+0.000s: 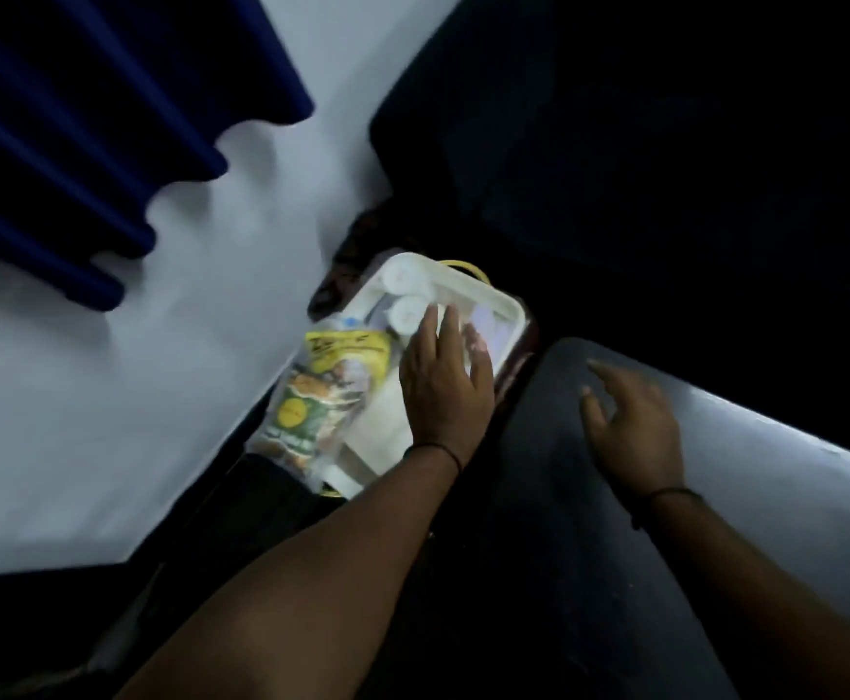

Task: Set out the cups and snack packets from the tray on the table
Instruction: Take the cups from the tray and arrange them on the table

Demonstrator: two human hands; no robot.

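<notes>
Left grip: the left hand (pixel 445 381) lies flat and spread over the white tray (pixel 501 300), fingers loose and closed on nothing, fingertips touching or just short of the nearer cup.
Right grip: the right hand (pixel 630 426) hovers half-open over the dark surface (pixel 539 497), holding nothing.
Cups: two white cups (pixel 403 290) lie on their sides just beyond the left fingertips, one behind the other; blur hides whether any are nested.
Snack packets: yellow-and-green snack packets (pixel 322 391) in clear wrap sit left of the left palm, spilling over the tray's near edge.
Tray: it seems to rest low, beside the surface, on something dark.
Risks: a careless reach could roll a tipped cup off the far rim; pressing on the tray's edge could tilt it; the overhanging packets could slide out; dim light and blur make a misjudged pinch likely.
</notes>
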